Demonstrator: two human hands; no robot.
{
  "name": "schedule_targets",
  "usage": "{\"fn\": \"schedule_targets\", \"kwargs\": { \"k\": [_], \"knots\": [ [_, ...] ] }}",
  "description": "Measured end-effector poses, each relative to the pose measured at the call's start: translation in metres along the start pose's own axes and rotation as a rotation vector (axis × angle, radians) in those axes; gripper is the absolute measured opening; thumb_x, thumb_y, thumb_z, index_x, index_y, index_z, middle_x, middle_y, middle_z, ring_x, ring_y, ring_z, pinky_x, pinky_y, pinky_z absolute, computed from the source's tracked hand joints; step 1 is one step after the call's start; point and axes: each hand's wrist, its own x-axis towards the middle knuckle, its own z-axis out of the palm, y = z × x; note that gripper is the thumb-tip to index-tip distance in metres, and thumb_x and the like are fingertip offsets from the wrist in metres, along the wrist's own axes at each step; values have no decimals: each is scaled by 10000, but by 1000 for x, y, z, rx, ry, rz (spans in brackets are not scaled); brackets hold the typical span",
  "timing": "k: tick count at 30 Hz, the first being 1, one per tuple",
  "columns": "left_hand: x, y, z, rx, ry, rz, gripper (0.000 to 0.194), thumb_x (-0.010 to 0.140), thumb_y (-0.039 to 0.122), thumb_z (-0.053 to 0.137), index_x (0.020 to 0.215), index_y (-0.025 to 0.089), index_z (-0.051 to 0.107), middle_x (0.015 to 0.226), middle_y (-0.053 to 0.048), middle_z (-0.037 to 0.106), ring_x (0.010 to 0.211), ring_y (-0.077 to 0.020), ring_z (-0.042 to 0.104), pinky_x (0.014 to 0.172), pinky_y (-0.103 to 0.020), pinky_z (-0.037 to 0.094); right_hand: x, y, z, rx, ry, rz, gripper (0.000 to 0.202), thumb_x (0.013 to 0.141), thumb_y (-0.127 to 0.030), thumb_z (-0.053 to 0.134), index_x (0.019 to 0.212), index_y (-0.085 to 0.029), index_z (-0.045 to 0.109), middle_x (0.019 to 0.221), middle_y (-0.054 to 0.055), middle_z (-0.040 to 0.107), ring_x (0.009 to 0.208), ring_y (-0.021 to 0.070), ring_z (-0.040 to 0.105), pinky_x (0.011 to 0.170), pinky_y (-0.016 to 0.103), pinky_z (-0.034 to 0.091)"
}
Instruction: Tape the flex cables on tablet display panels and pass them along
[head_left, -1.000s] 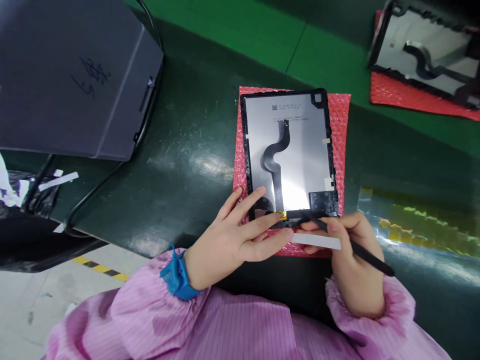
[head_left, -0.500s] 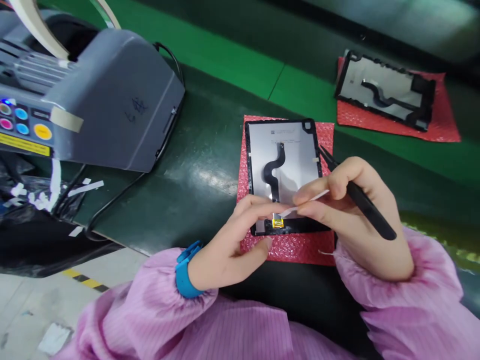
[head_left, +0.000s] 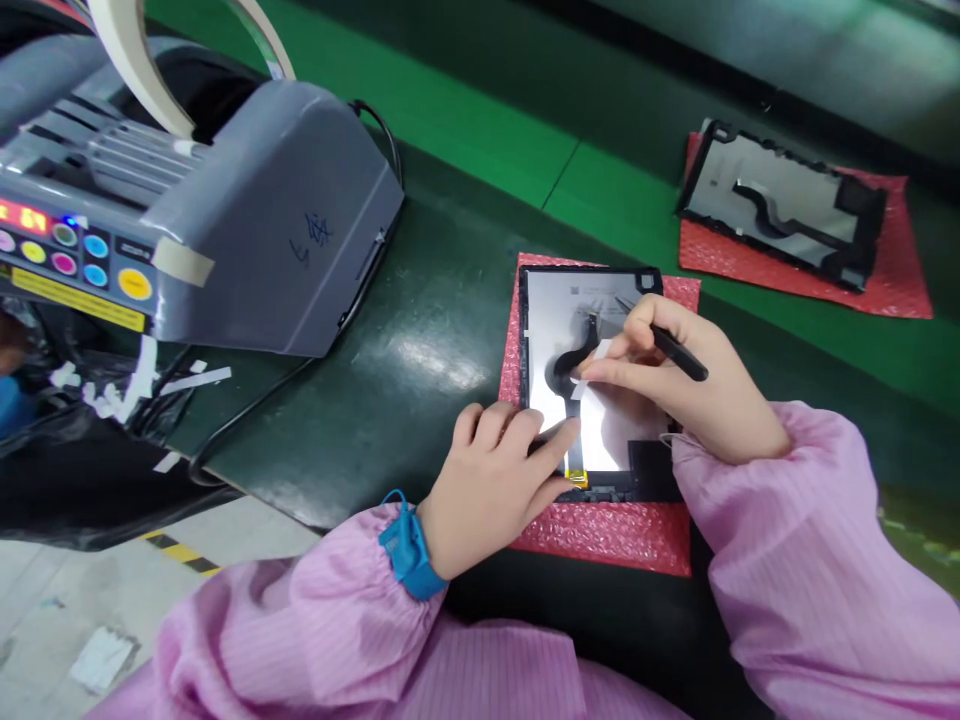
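A tablet screen panel (head_left: 547,325) with a silvery back and black frame lies on a red bubble-wrap sheet (head_left: 615,537) in front of me. Across it runs a black flex cable (head_left: 568,368), ending at a yellow connector (head_left: 576,479). My left hand (head_left: 491,470) rests on the panel's lower left, fingers apart, index and thumb tips on either side of the cable's lower part. Between thumb and finger, my right hand (head_left: 694,365) pinches a white tape strip (head_left: 580,385) over the cable's bend. Black tweezers (head_left: 679,352) are tucked in the same hand, tips pointing up-left.
On the left stands a grey tape dispenser (head_left: 277,220) carrying a large tape roll (head_left: 139,60). Its black cord (head_left: 247,420) trails along the table edge. White tape scraps (head_left: 105,395) cluster below it. A second panel (head_left: 795,190) lies on red wrap at upper right.
My right hand has moved up the panel with the tape strip, away from the yellow connector. My left hand has turned palm down and settled on the panel. The view has shifted slightly.
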Motion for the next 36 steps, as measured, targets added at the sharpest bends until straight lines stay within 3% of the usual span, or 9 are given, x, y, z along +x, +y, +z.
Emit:
{"fn": "schedule_targets", "kwargs": {
  "k": [8,13,19,24,28,30,33,36],
  "knots": [
    [0,4,4,116,-27,-43,385,1031,394,570,1386,255,626,1091,-69,665,1078,-308,542,897,-490,411,9,8,11,-188,-69,-60,609,738,-629,852,717,-247,378,711,-1,710,664,171,636,647,320,479],
    [-3,5,7,164,27,-41,359,1017,362,597,1361,279,656,1293,-53,685,1188,-339,518,918,-496,409,10,16,14,-183,-38,-62,601,753,-640,832,739,-253,373,749,16,736,732,212,693,678,345,479],
    [1,7,2,192,-16,-25,352,1041,337,539,1361,270,669,1482,12,624,1229,-351,525,888,-494,445,8,27,19,-212,32,-90,570,781,-542,851,757,-259,356,785,9,751,723,207,697,694,354,486],
    [-1,6,4,160,-36,-19,385,1060,345,502,1412,254,629,1515,3,600,1302,-364,536,980,-520,462,21,29,25,-331,216,-192,523,802,-404,857,811,-273,350,851,-19,709,629,160,581,677,356,474],
    [-5,-1,9,88,-73,-2,511,1037,476,534,1494,247,550,1565,-28,545,1485,-459,365,1153,-662,347,32,24,0,-481,511,-211,453,810,-339,844,843,-279,396,816,0,598,761,208,611,682,352,489],
    [-7,-6,11,50,-94,26,580,1025,542,529,1521,242,516,1579,-44,524,1530,-479,287,1181,-692,310,30,23,-21,-495,617,-182,441,833,-365,813,841,-285,379,746,-12,513,711,211,591,607,338,476],
    [-8,-12,13,29,-99,63,598,1036,556,492,1538,232,493,1581,-62,520,1546,-479,257,1186,-704,309,17,27,-42,-520,634,-81,484,800,-403,829,844,-289,361,657,-55,433,560,187,518,518,330,429],
    [-8,-15,15,26,-73,74,585,1042,545,483,1534,228,503,1559,-76,543,1556,-475,238,1184,-709,322,7,31,-39,-541,548,54,592,667,-414,918,871,-275,380,643,-74,466,519,169,484,514,321,392]
  ]
}}
